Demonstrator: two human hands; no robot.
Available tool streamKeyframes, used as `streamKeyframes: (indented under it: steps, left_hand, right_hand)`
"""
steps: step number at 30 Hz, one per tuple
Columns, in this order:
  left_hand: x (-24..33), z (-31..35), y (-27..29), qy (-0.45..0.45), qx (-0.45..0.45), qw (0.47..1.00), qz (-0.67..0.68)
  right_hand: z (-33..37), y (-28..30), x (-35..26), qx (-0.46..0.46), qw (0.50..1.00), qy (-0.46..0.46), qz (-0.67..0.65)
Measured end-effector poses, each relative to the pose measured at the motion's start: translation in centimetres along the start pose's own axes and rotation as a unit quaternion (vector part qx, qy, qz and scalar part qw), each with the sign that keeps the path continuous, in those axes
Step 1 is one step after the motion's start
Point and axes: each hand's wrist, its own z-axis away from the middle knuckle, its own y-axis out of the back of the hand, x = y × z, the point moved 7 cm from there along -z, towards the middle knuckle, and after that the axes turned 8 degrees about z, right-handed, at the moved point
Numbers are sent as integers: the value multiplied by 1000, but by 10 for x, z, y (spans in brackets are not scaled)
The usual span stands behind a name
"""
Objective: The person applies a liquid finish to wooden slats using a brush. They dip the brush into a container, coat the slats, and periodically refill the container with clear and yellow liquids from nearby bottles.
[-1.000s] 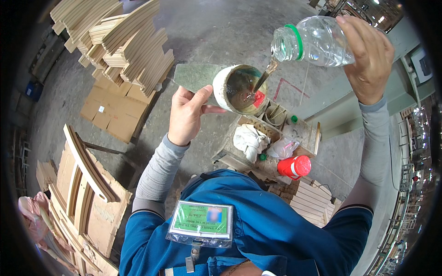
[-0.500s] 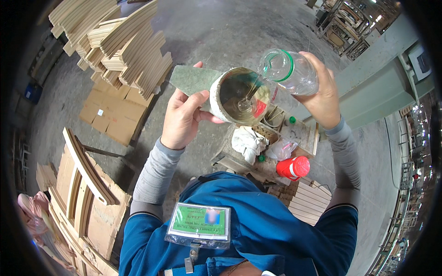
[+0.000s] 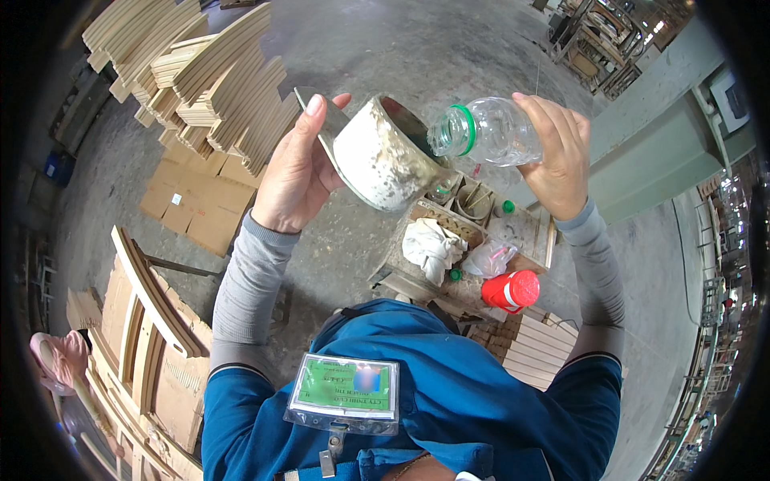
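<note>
My left hand (image 3: 290,178) grips a round cup (image 3: 375,156), white and stained on its outside, tilted with its opening towards the right. A thin grey-green flat piece (image 3: 332,128) is held against the cup's base, seen nearly edge-on. My right hand (image 3: 557,156) is wrapped round a clear plastic bottle (image 3: 507,132) with a green neck ring. The bottle lies almost level, its mouth pointing left at the cup's rim. The cup's wall hides most of its inside, so its contents cannot be made out.
Below the hands stands a wooden stand (image 3: 539,240) with a white cloth (image 3: 433,248), a plastic bag (image 3: 489,260), green caps and a red container (image 3: 512,292). Stacked curved wooden parts (image 3: 228,76) rise at upper left. A grey steel column (image 3: 650,152) stands at right. Another person (image 3: 62,361) is at lower left.
My left hand has turned the cup, so its opening now faces right and its outer wall faces me. The bottle has swung nearer to level, its mouth slightly lower and left.
</note>
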Motion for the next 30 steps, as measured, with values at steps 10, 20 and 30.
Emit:
streamKeyframes:
  steps: [10, 20, 30]
  left_hand:
    - [5, -6, 0, -19, 20, 997, -72]
    - [-4, 0, 16, -101, 136, 984, -62]
    - [-3, 75, 86, -145, 211, 966, 33]
  right_hand:
    - [7, -24, 16, -179, 959, 22, -218]
    - [49, -109, 66, -212, 949, 3, -234]
    - [217, -311, 120, -147, 806, -411, -400]
